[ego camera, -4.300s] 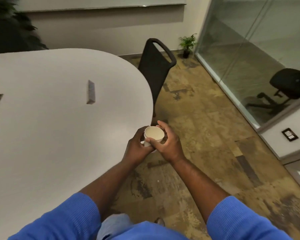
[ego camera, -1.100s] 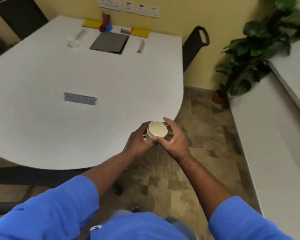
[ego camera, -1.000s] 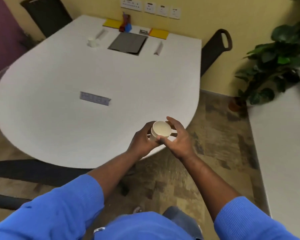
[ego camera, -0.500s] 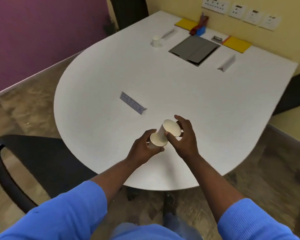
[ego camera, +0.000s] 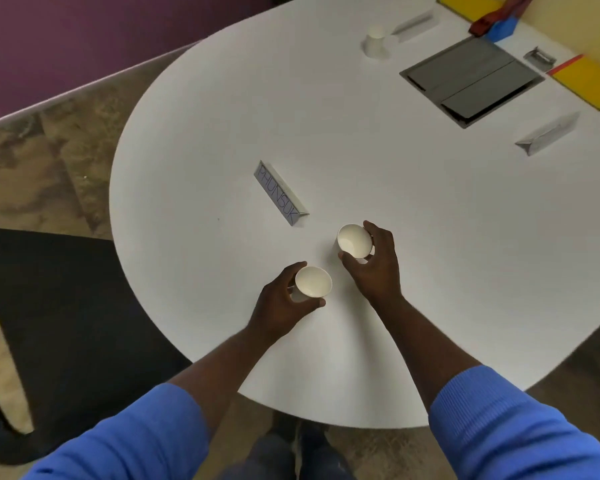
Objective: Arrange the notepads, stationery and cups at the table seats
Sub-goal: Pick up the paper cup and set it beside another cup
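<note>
Each hand holds one white paper cup over the near part of the white table [ego camera: 194, 140]. My left hand [ego camera: 281, 303] grips one cup [ego camera: 313, 281], tilted with its mouth toward me. My right hand [ego camera: 373, 266] grips the other cup [ego camera: 354, 240], just right of a folded name card [ego camera: 280, 192]. A third cup [ego camera: 374, 45] stands upside down at the far side. Two yellow notepads [ego camera: 593, 81] [ego camera: 468, 5] lie at the far edge.
A black chair [ego camera: 59, 327] stands at the table's left. A grey cable hatch [ego camera: 471, 81] is set into the table. Two more name cards [ego camera: 548, 133] [ego camera: 414, 24], a red and blue stationery item [ego camera: 497, 26] and a small metal clip [ego camera: 539, 58] lie at the far side.
The stacked cups have come apart, one in each hand. I have turned toward the table, and the hands now hover over it near the name card.
</note>
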Demonstrator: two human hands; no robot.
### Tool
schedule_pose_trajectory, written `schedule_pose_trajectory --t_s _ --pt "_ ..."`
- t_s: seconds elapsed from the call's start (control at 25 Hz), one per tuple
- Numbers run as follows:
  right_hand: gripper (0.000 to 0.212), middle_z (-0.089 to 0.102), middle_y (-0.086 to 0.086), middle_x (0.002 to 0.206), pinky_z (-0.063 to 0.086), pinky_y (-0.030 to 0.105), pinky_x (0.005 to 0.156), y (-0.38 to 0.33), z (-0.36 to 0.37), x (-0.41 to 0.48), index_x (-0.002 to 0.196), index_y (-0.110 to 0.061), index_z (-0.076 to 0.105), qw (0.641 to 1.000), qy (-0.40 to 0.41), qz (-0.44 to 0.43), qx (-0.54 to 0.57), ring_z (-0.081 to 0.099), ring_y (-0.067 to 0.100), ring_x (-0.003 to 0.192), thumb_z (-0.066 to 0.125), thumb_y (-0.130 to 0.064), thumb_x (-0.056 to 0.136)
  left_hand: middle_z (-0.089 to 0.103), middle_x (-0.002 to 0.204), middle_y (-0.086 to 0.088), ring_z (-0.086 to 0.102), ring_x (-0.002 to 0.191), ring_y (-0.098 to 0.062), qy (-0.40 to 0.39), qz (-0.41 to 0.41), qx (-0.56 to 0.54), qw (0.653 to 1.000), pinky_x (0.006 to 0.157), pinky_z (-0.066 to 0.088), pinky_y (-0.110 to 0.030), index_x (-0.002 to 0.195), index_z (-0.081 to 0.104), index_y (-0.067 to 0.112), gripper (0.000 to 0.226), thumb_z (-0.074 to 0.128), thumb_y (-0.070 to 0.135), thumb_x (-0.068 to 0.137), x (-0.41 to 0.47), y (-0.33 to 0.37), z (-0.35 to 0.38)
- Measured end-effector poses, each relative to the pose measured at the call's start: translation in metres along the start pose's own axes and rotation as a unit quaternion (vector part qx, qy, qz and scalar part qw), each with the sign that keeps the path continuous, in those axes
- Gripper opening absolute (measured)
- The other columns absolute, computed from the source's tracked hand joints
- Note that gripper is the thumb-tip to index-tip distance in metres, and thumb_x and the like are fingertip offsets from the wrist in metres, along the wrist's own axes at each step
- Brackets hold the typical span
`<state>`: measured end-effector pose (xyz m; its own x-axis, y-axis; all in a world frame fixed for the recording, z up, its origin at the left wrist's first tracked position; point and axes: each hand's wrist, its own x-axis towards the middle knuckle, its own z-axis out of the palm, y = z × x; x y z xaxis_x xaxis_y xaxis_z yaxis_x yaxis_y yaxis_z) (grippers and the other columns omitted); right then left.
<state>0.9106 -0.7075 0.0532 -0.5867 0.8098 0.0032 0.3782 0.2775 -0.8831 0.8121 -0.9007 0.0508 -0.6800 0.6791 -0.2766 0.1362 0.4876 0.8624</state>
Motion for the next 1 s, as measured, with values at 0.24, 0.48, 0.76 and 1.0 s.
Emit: schedule_pose_trajectory --t_s 0.24,0.48,0.76,1.0 --pt "0.081 0.050 -0.010 0.143 0.056 0.045 0.097 0.044 0.039 0.038 0.146 -0.024 0.046 1.000 -0.003 0.022 -0.010 0.054 0.012 0.128 0.085 -0.034 0.076 0.059 0.121 0.031 0.059 0.110 0.001 -0.002 -0.016 -0.002 1.000 0.097 0.051 -0.019 0.140 0.052 0.035 0.086 0.091 0.050 0.065 0.033 -0.029 0.014" --pt "0.082 0.051 -0.006 0.146 0.053 0.046 0.101 0.056 0.058 0.056 0.148 -0.023 0.045 0.999 0.013 0.033 -0.027 0.054 0.016 0.130 0.085 -0.032 0.078 0.057 0.122 0.031 0.058 0.110 0.002 -0.013 -0.025 -0.001 1.000 0.099 0.052 -0.021 0.141 0.052 0.033 0.085 0.092 0.046 0.067 0.044 -0.039 0.020" --pt "0.085 0.049 0.001 0.148 0.049 0.049 0.105 0.062 0.059 0.066 0.151 -0.019 0.040 0.996 0.004 0.057 -0.063 0.053 0.024 0.132 0.084 -0.034 0.080 0.057 0.123 0.030 0.059 0.113 -0.004 -0.020 -0.016 0.001 1.000 0.100 0.055 -0.030 0.140 0.052 0.032 0.085 0.092 0.046 0.066 0.048 -0.041 0.026" --pt "0.088 0.046 0.004 0.149 0.047 0.050 0.107 0.054 0.044 0.051 0.153 -0.018 0.036 0.995 0.017 0.060 -0.082 0.050 0.024 0.134 0.084 -0.033 0.080 0.057 0.127 0.028 0.060 0.114 -0.005 -0.027 0.002 -0.007 1.000 0.100 0.055 -0.032 0.140 0.051 0.034 0.090 0.085 0.061 0.061 0.047 -0.034 0.023"
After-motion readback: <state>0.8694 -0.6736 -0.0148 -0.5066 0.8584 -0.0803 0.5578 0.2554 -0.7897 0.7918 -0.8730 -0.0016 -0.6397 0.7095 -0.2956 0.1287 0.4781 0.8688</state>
